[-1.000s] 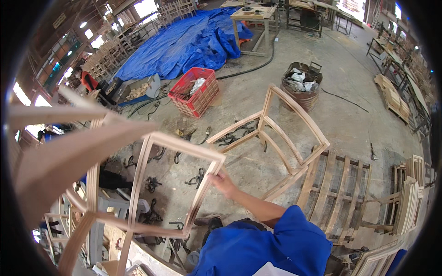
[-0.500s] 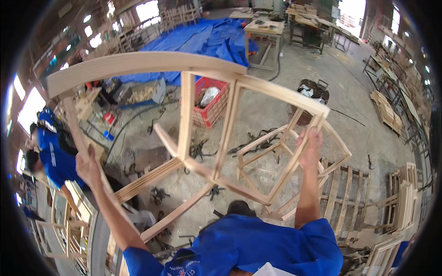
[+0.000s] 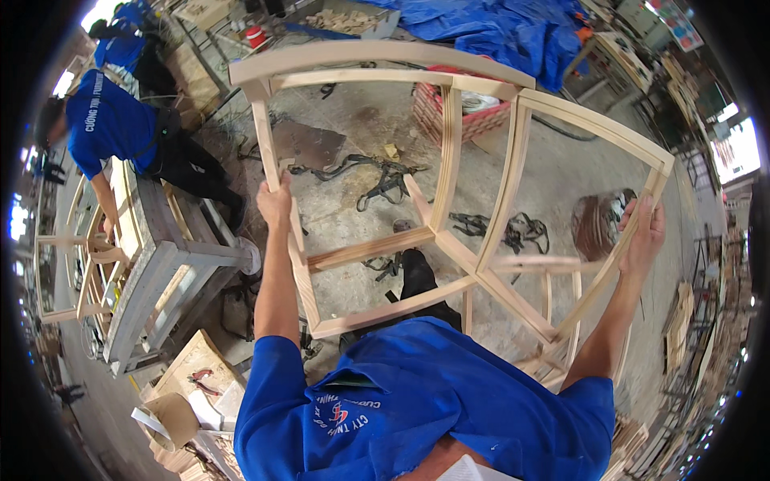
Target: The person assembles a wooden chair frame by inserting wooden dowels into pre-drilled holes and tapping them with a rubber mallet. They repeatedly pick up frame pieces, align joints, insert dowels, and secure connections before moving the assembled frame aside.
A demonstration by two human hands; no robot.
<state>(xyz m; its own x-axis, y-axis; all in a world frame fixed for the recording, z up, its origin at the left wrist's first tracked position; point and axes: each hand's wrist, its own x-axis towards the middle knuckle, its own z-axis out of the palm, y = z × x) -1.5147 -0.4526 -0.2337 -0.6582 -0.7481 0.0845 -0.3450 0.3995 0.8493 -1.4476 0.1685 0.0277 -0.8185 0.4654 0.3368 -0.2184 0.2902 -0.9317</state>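
Note:
A bare wooden chair frame (image 3: 447,160), with a curved top rail and upright slats, is raised before my body. My left hand (image 3: 276,207) is closed round its left side post. On the opposite side, my right hand (image 3: 644,236) grips the outer rail, fingers wrapped round the wood. The frame is tilted, and the floor shows through its openings. Behind its lower right part, another wooden frame (image 3: 533,262) stands on the floor, partly hidden.
At left a co-worker in a blue shirt (image 3: 104,120) leans over a workbench (image 3: 148,264); another person (image 3: 120,48) is behind. Black straps (image 3: 389,186) lie on the floor. A red crate (image 3: 429,112) and blue tarp (image 3: 497,36) are beyond. Red-handled pliers (image 3: 203,381) lie near my left elbow.
My view has swung left and down, bringing the co-worker's bench closer. The chair frame has turned more level, both hands still on it; my left hand now sits higher relative to the right.

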